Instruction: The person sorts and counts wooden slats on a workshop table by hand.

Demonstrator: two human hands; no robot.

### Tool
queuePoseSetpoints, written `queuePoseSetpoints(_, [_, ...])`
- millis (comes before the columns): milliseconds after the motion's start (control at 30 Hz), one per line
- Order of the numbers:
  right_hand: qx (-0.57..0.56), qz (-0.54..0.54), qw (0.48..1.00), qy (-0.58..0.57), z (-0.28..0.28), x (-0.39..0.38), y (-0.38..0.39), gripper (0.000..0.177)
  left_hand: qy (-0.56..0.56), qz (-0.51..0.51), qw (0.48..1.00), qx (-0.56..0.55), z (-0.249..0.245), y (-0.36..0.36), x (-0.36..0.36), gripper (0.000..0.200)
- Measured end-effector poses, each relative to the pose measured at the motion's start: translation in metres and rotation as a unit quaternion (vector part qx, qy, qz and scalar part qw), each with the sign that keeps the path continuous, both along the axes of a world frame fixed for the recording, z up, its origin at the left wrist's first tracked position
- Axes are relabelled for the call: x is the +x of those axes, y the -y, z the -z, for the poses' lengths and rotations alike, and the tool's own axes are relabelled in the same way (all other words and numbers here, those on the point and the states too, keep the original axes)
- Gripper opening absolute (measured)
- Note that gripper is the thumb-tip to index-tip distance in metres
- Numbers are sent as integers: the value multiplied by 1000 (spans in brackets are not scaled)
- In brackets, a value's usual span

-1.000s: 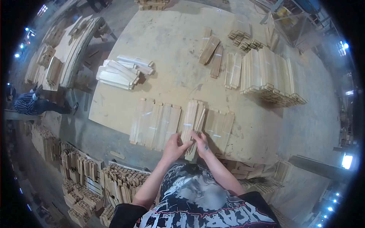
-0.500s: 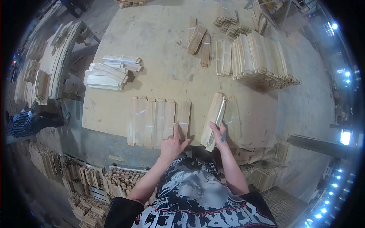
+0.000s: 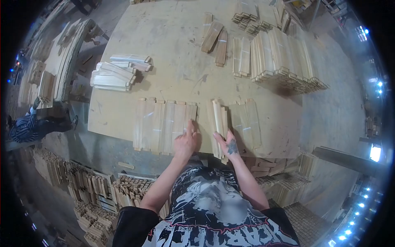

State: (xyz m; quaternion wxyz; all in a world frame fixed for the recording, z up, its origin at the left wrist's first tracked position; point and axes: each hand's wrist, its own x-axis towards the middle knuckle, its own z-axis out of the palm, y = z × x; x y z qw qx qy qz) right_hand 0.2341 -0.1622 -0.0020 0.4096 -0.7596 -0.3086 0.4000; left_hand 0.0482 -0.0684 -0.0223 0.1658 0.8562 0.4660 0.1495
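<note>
Several flat wooden slats (image 3: pixel 159 125) lie side by side in a row on the table in front of me. My left hand (image 3: pixel 186 140) is at the row's right end, index finger stretched out along the last slat (image 3: pixel 189 115), holding nothing. To its right, my right hand (image 3: pixel 227 145) grips a small bundle of wooden slats (image 3: pixel 217 121), thumb on the near side and the other fingers mostly hidden. The bundle is tilted up on its edges. Just right of that hand, a few more slats (image 3: pixel 248 123) lie flat on the table.
A big stack of slats (image 3: pixel 279 55) stands at the back right, with darker loose slats (image 3: pixel 212 36) beside it. Whitish slats (image 3: pixel 113 76) are piled at left. Bundled pieces (image 3: pixel 88 185) sit below the table (image 3: pixel 173 74). A person in a striped top (image 3: pixel 24 128) is at far left.
The separate slat under my left hand has moved left against the row. My right hand and its bundle have shifted left, and more of the flat slats beyond show.
</note>
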Motion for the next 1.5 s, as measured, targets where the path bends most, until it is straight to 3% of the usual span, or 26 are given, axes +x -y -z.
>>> queuePoseSetpoints(67, [20, -10, 998, 54, 2, 2, 3, 51, 24, -9, 1000, -13, -4, 6, 1, 63])
queuePoseSetpoints(167, [-18, 34, 997, -72, -21, 9, 4, 51, 56, -11, 998, -19, -5, 12, 14, 66])
queuePoseSetpoints(200, [-9, 24, 999, -41, -15, 14, 8, 49, 66, -9, 998, -19, -9, 13, 23, 68])
queuePoseSetpoints(300, [-2, 35, 999, -7, -5, 23, 18, 49, 40, 7, 998, -40, -24, 14, 42, 70])
queuePoseSetpoints(500, [8, 65, 996, -62, -1, 25, 29, 49, -42, 33, 998, -24, -11, 19, 53, 83])
queuePoseSetpoints(700, [9, 56, 997, -47, 4, 20, 32, 45, -65, 76, 995, -10, 4, 23, 26, 72])
queuePoseSetpoints(900, [15, 46, 998, -50, -2, 13, 37, 40, 2, 24, 1000, -6, -22, 32, 35, 70])
queuePoseSetpoints(1000, [44, 72, 994, -68, -1, 15, 41, 36, 63, 44, 996, -34, -25, 32, 60, 72])
queuePoseSetpoints(1267, [19, 106, 990, -92, 4, 31, 52, 35, -1, 62, 995, -73, -11, 29, 77, 80])
queuePoseSetpoints(1400, [38, 76, 996, 26, -11, 16, 47, 37, -9, 41, 999, -5, -5, 8, 94, 79])
queuePoseSetpoints(1500, [49, 84, 994, 44, -1, 13, 49, 38, -20, 26, 996, -79, -8, -15, 100, 77])
